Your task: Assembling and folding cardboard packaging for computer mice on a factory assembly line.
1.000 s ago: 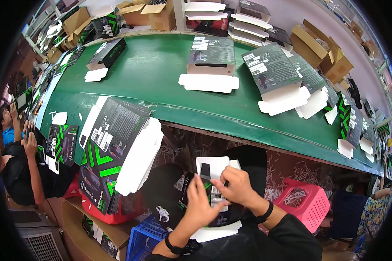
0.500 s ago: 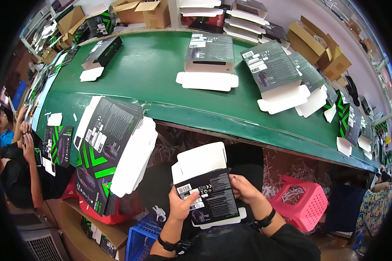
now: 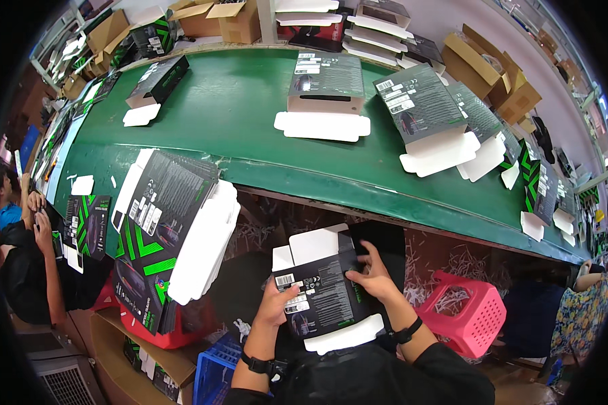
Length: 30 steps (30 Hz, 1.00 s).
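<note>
Over my lap is a black carton (image 3: 323, 295) with white end flaps standing out at top and bottom. My left hand (image 3: 274, 302) is closed on its left edge, thumb over the printed face. At the right edge, my right hand (image 3: 376, 275) touches the carton with the thumb, its fingers apart and the index finger stretched out. To my left, a thick stack of flattened cartons (image 3: 159, 236), black and green with white flaps, lies on a red stool (image 3: 175, 331).
A green worktable (image 3: 236, 101) carries several formed cartons, one at the middle back (image 3: 326, 84) and more at the right (image 3: 422, 101). A pink stool (image 3: 463, 314) stands right, a blue crate (image 3: 216, 371) lower left. Another person's hands (image 3: 42, 223) are at far left.
My right hand has opened and its fingers have spread by the carton's right edge. The carton has turned slightly, its top flaps now apart and its lower flap showing more.
</note>
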Each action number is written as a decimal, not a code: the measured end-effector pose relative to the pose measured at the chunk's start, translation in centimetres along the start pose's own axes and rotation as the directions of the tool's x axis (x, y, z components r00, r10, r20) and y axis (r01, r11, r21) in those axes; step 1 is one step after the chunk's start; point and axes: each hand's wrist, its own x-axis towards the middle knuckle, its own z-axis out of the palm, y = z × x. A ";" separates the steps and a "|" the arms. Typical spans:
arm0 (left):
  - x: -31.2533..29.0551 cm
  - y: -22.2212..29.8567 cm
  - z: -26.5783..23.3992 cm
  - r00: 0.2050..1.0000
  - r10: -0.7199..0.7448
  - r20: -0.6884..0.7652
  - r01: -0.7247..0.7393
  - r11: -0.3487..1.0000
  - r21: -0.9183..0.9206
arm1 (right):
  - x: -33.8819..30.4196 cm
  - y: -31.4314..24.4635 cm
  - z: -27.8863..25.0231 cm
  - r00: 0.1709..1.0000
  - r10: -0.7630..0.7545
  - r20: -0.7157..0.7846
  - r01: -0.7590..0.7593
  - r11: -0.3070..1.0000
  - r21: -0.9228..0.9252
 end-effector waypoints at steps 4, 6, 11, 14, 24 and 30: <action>1.3 -1.1 0.0 0.981 0.171 -0.093 -0.146 0.962 0.230 | 1.3 1.1 0.6 0.999 0.002 0.040 -0.006 0.995 0.100; 1.3 -1.8 0.5 0.969 0.239 -0.063 -0.210 0.931 0.299 | 1.3 2.1 0.7 0.998 -0.051 -0.036 0.048 0.994 -0.095; 1.6 -3.6 -0.5 0.976 0.214 0.031 -0.201 0.844 0.498 | 1.5 4.3 -0.5 0.960 -0.183 0.210 0.150 0.975 0.164; 2.3 -4.3 -2.0 0.983 0.183 -0.014 -0.159 0.886 0.436 | 2.1 2.8 -0.5 0.941 -0.308 0.139 0.324 0.940 -0.112; 1.8 -2.6 1.2 0.869 0.486 -0.093 -0.362 0.753 0.549 | 1.4 0.8 1.4 0.949 -0.308 -0.061 0.313 0.945 0.095; 1.8 -2.4 3.0 0.817 0.561 -0.134 -0.372 0.689 0.622 | 1.5 -1.6 1.9 0.981 -0.181 -0.062 0.184 0.982 0.035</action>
